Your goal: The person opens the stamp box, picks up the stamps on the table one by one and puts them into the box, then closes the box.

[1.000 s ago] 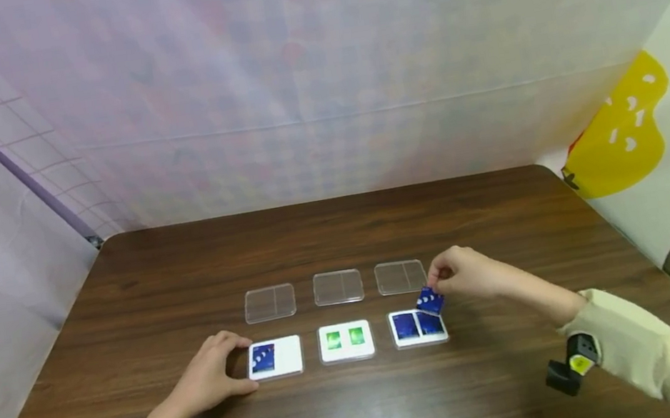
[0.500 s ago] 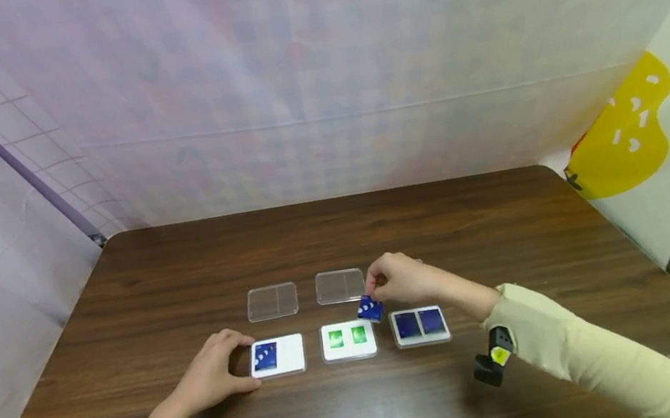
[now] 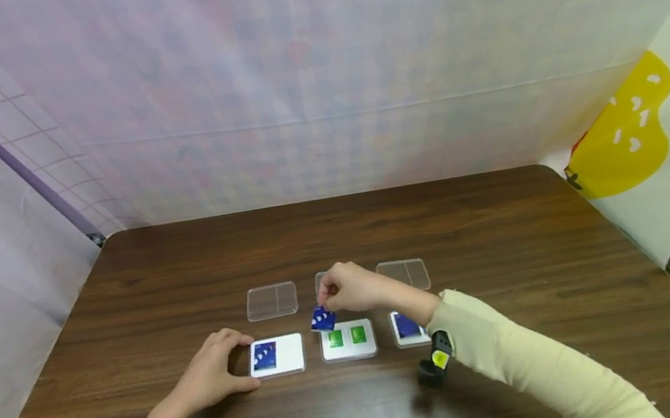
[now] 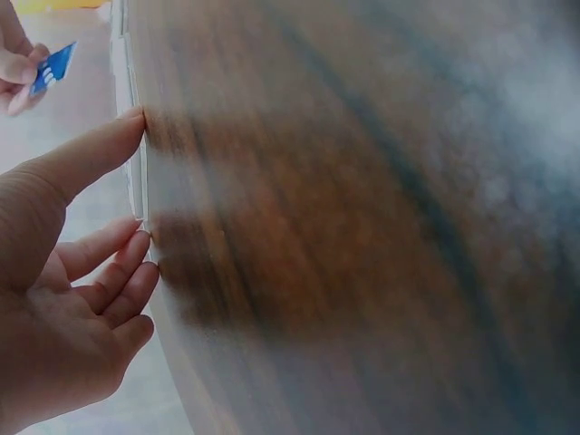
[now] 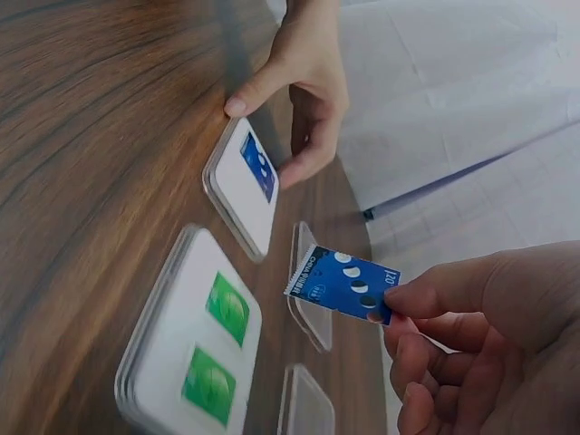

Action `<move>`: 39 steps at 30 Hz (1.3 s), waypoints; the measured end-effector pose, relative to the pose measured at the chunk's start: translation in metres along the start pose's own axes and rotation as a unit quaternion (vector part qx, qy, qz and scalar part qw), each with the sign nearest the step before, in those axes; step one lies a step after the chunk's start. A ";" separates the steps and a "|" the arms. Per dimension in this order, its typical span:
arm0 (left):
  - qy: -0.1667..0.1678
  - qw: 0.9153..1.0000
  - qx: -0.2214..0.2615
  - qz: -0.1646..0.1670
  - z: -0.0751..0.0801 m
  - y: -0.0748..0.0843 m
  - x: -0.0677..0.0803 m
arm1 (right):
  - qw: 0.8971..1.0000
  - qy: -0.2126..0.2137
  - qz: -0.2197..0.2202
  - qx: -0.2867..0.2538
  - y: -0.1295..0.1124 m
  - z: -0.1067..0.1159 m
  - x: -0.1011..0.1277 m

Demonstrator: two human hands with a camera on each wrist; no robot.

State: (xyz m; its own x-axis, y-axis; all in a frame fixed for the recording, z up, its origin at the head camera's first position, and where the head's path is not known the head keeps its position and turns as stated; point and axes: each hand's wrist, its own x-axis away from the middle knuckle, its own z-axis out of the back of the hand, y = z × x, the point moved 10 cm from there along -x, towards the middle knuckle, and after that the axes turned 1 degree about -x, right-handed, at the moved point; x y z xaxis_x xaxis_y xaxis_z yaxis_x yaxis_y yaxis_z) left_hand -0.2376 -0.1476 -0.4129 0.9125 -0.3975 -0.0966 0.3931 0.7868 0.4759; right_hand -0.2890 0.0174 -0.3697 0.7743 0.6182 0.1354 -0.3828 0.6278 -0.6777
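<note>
My right hand (image 3: 347, 287) pinches a small blue stamp (image 3: 323, 320) with white moon shapes, held in the air above the gap between the left and middle white cards. In the right wrist view the blue stamp (image 5: 344, 284) sits between thumb and fingers. My left hand (image 3: 216, 371) holds the left edge of the left white card (image 3: 285, 355), which bears one blue stamp (image 3: 264, 356) on its left half. The middle white card (image 3: 347, 341) carries two green stamps. The right white card (image 3: 406, 328) with blue stamps is partly hidden by my right forearm.
Clear plastic lids lie in a row behind the cards: left lid (image 3: 271, 301), right lid (image 3: 405, 274), the middle one mostly hidden by my right hand. The dark wooden table (image 3: 507, 226) is walled by pale sheets. A yellow shape (image 3: 619, 130) hangs at the right.
My right hand has carried the blue stamp leftward, from above the right card past the middle card toward the left one. My left hand stayed on the left card.
</note>
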 end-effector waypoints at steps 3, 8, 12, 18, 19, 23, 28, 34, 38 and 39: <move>0.002 1.000 0.000 -0.001 0.001 0.000 0.000 | 1.000 -0.010 0.009 -0.005 -0.007 -0.010 -0.008; 0.005 1.000 -0.002 -0.002 0.003 0.001 -0.001 | 0.999 -0.032 0.020 -0.017 -0.013 -0.029 -0.019; 0.008 1.000 0.000 -0.005 0.003 0.001 -0.001 | 0.998 -0.056 0.007 -0.039 -0.013 -0.045 -0.026; 0.008 1.000 0.005 -0.001 0.001 -0.001 -0.001 | 0.997 -0.064 0.007 -0.036 -0.014 -0.061 -0.036; 0.007 1.000 0.005 0.000 0.001 -0.001 -0.001 | 0.998 -0.060 0.008 -0.028 -0.014 -0.062 -0.038; 0.007 1.000 0.003 0.000 0.001 -0.001 -0.001 | 0.999 -0.039 0.008 0.012 -0.013 -0.064 -0.042; 0.008 1.000 0.001 0.001 0.002 -0.001 -0.001 | 0.998 -0.013 0.011 0.062 -0.013 -0.066 -0.043; 0.011 1.000 0.002 -0.001 0.002 0.000 -0.001 | 0.993 0.019 0.022 0.118 -0.016 -0.067 -0.043; 0.009 1.000 0.003 -0.001 0.002 0.000 -0.001 | 0.990 0.033 0.026 0.138 -0.018 -0.067 -0.043; 0.008 1.000 0.003 0.002 0.002 0.000 -0.001 | 0.989 0.037 0.027 0.143 -0.018 -0.067 -0.043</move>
State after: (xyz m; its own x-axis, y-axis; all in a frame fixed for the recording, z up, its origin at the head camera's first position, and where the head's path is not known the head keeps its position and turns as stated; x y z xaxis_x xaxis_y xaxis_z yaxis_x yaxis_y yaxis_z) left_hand -0.2391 -0.1482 -0.4116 0.9157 -0.3866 -0.1093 0.3890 0.7850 0.4821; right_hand -0.2811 -0.0521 -0.4121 0.7794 0.6250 0.0448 -0.5430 0.7093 -0.4495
